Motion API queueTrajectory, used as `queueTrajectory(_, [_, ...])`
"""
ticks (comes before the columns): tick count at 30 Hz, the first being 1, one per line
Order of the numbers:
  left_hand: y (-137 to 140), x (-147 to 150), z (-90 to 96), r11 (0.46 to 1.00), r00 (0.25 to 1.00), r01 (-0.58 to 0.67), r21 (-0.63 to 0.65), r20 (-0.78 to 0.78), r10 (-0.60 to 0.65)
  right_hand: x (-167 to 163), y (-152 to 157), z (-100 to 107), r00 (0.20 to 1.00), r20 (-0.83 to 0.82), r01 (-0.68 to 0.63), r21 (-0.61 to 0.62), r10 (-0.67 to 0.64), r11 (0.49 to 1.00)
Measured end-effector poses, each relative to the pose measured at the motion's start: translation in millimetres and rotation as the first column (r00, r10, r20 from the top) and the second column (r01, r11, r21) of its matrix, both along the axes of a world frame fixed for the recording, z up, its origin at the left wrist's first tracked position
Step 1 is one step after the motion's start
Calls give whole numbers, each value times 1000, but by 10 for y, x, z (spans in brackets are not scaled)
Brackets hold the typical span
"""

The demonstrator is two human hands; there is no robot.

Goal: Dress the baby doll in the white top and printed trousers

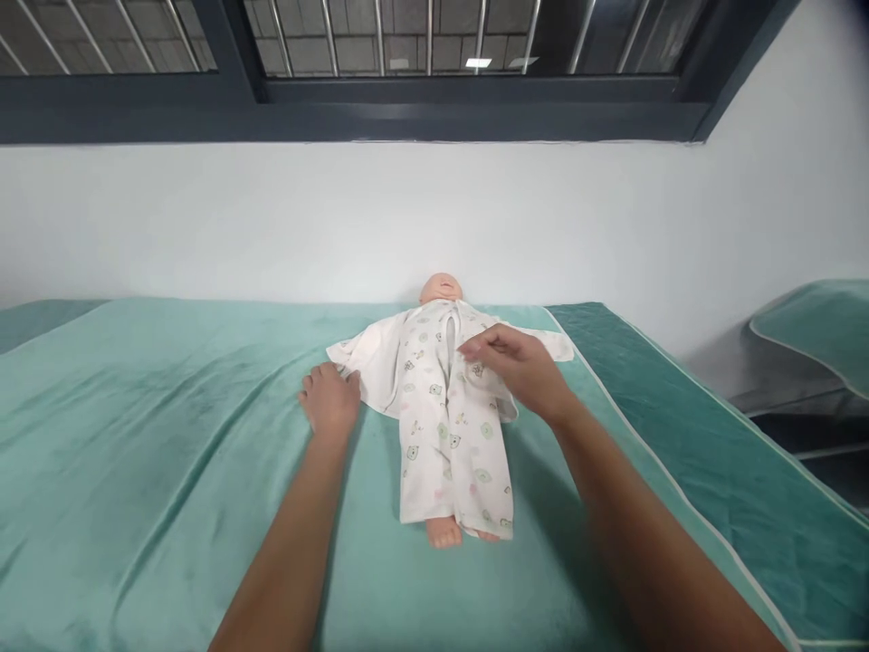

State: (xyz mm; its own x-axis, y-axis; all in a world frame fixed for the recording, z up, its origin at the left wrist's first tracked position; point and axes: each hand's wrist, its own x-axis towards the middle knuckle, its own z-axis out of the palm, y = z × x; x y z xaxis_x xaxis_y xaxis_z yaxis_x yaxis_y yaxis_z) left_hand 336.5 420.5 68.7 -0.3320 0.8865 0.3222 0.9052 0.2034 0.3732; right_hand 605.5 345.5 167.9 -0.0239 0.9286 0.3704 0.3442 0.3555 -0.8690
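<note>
A baby doll [441,288] lies on its back, its head toward the wall and its feet toward me. It is dressed in a white patterned baby shirt [380,362] with the sleeves spread out, and white patterned baby pants [424,453] reach down to the feet. My left hand [331,398] rests on the green sheet beside the sleeve on the left, fingers apart and slightly bent. Over the doll's front, on the right side, is my right hand [520,362], with thumb and fingers pressed together near the cloth. Whether they pinch any fabric is hidden.
A green sheet [204,435] with some creases covers the bed, and a darker green cover [760,507] lies along the right. Behind the doll rises a white wall [305,217], below a dark-framed window [462,113] with bars. Another green-covered surface [821,326] stands at far right.
</note>
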Motion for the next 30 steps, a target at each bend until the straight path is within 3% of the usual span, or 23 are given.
queueTrajectory(3, [4, 0, -5, 1000, 999, -15, -8, -39, 15, 115, 270, -61, 969, -99, 227, -24, -228, 974])
queueTrajectory(5, [2, -13, 2, 1000, 999, -5, -20, -36, 5, 145, 529, -82, 944, -71, 320, -47, -322, 946])
queueTrajectory(7, [-8, -34, 13, 999, 1000, 28, -39, 11, -28, 110, 785, -85, 922, 58, 385, -60, -382, 921])
queueTrajectory(9, [-28, -47, 28, 997, 983, 73, -25, 172, -68, 31, 992, -95, 878, 237, 438, -49, -416, 897])
queueTrajectory(11, [-54, -28, 64, 991, 890, 118, 64, 435, -135, -56, 1122, -134, 829, 368, 467, -42, -421, 883])
queueTrajectory(14, [-91, 119, 202, 950, 622, 152, 274, 720, -308, -138, 1183, -221, 834, 392, 452, -83, -388, 888])
queueTrajectory(15, [-103, 205, 277, 927, 549, 169, 336, 749, -371, -144, 1182, -246, 849, 367, 442, -100, -379, 891])
queueTrajectory(17, [-136, 420, 455, 876, 473, 231, 423, 738, -481, -126, 1174, -282, 881, 299, 419, -136, -366, 898])
queueTrajectory(19, [-196, 652, 637, 814, 498, 347, 465, 644, -580, -78, 1179, -303, 904, 230, 399, -157, -360, 903])
queueTrajectory(21, [-285, 843, 782, 701, 564, 626, 342, 422, -710, -13, 1202, -324, 915, 172, 390, -152, -364, 908])
queueTrajectory(23, [-379, 952, 875, 561, 522, 814, 150, 236, -820, 51, 1235, -354, 915, 122, 399, -135, -384, 907])
queueTrajectory(24, [-414, 972, 906, 525, 499, 847, 90, 210, -841, 78, 1251, -371, 913, 102, 407, -126, -396, 905])
queueTrajectory(25, [-432, 974, 931, 525, 497, 848, 73, 232, -836, 100, 1264, -387, 910, 85, 412, -118, -405, 903])
queueTrajectory(26, [-427, 962, 952, 560, 518, 823, 91, 283, -807, 116, 1276, -403, 910, 71, 415, -112, -409, 903])
queueTrajectory(30, [-119, 916, 1018, 780, 657, 585, 223, 433, -617, 118, 1297, -427, 924, 32, 383, -111, -382, 917])
